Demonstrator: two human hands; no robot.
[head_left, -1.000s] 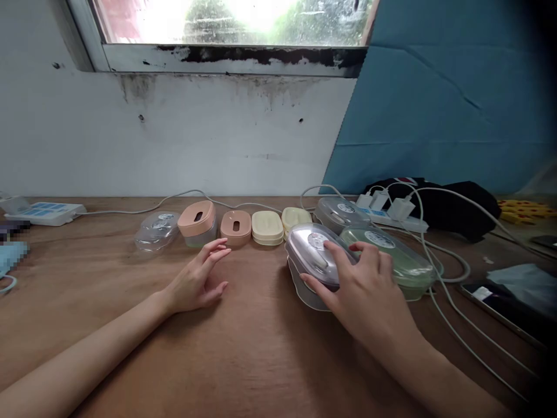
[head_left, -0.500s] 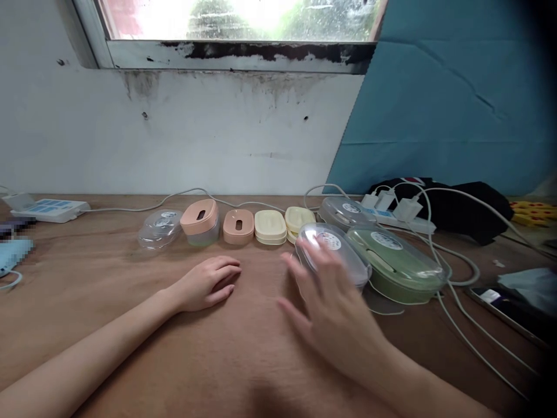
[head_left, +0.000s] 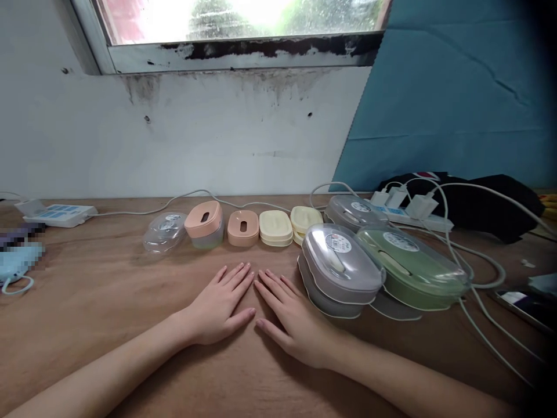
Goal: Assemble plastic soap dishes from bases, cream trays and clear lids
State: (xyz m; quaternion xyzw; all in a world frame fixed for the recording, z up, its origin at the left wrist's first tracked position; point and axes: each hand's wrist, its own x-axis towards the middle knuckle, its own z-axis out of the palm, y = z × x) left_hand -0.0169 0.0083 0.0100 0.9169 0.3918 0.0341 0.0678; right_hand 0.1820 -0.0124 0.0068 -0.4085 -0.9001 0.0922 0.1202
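My left hand (head_left: pixel 220 307) lies flat on the brown tabletop (head_left: pixel 204 383), fingers stretched out and holding nothing. Close beside it, my right hand (head_left: pixel 291 319) also rests flat and empty, near the grey lidded box (head_left: pixel 343 267). Behind the hands stands a row of small containers: a clear plastic lid (head_left: pixel 164 233), a pink-topped box (head_left: pixel 203 223), a pink slotted piece (head_left: pixel 243 228), a stacked cream piece (head_left: pixel 275 227) and another cream piece (head_left: pixel 306 220). A green lidded box (head_left: pixel 418 273) sits right of the grey one, with a second grey box (head_left: pixel 354 210) behind.
A power strip (head_left: pixel 418 219) with white plugs and looping cables lies at the back right, before a black cloth (head_left: pixel 491 203). A phone (head_left: pixel 526 307) is at the right edge. Another power strip (head_left: pixel 65 215) and a light-blue object (head_left: pixel 20 264) are at left.
My right hand has moved down and left from over the grey box onto the tabletop. My left hand has flattened, fingers now straight. The view has shifted slightly.
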